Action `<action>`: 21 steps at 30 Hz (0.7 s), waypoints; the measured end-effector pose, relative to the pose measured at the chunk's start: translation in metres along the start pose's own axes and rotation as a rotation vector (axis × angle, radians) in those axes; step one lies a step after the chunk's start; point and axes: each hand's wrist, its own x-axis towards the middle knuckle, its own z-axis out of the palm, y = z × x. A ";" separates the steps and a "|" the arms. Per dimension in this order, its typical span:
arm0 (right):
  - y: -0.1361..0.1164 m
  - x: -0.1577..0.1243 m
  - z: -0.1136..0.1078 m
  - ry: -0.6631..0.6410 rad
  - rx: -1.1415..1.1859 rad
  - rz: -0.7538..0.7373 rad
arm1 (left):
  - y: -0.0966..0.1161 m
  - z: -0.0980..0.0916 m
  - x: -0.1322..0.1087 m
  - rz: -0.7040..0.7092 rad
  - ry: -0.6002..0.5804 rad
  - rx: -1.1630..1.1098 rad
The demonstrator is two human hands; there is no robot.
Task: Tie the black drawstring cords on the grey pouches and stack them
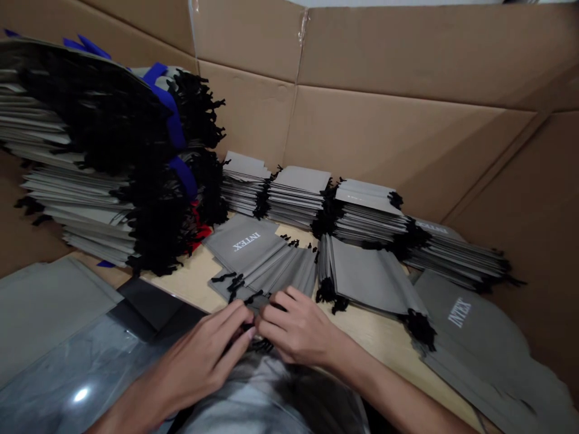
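My left hand (221, 337) and my right hand (296, 325) meet at the table's front edge, fingers pinched together on a black drawstring cord (261, 345). My fingers cover most of the cord. Just beyond them lies a fanned row of grey drawstring bags (289, 265) with knotted black cord ends. A grey bag printed INTEX (242, 241) tops the left end of the fan. To the right, a leaning bundle of grey bags (371, 274) shows black cord clusters at its corners.
Tall stacked grey bags (94, 199) with blue ties (169, 108) stand left. Several smaller stacks (298, 196) line the cardboard wall (407, 108). More INTEX bags (488, 337) lie at right. Grey sheets (49, 313) and a shiny floor (104, 367) are at lower left.
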 end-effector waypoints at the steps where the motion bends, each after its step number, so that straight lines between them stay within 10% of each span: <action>1: 0.001 0.000 0.000 -0.006 0.005 -0.010 | -0.001 0.000 0.001 0.018 -0.002 0.039; 21: 0.001 0.000 0.001 -0.029 0.042 0.041 | -0.010 -0.011 0.011 -0.101 -0.027 -0.110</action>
